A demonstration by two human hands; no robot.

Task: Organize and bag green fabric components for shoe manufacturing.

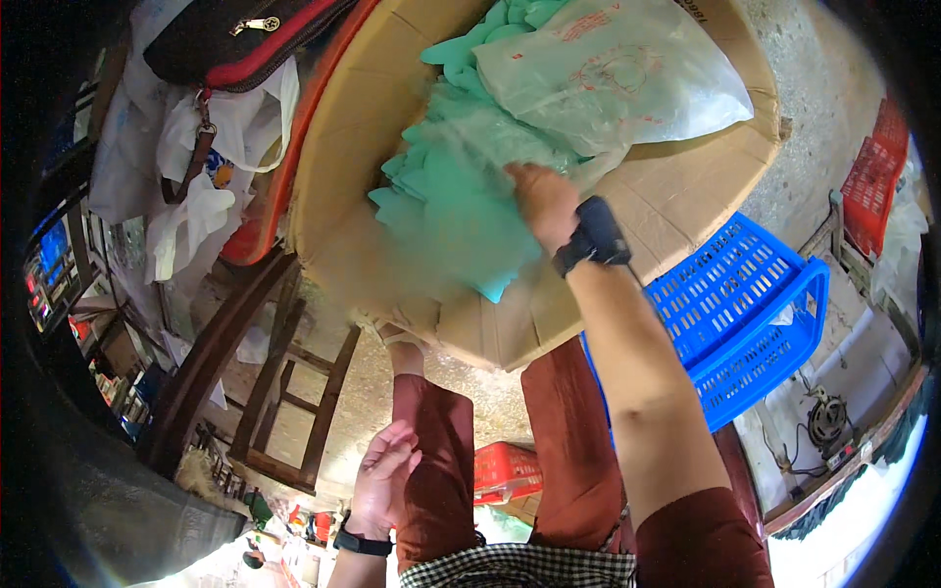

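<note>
Pieces of green material (456,211) are lying heaped in a cardboard box (676,201) at 12 o'clock, with a cloudy plastic bag (618,83) resting over them toward 1 o'clock. The hands are working well apart: the right hand (547,206) is reaching over the heap, blurred, so I cannot tell whether it is gripping anything; the left hand (387,470) is hanging unladen at 7 o'clock, fingers loosely curled. A blue basket (730,284) is sitting at 3 o'clock.
</note>
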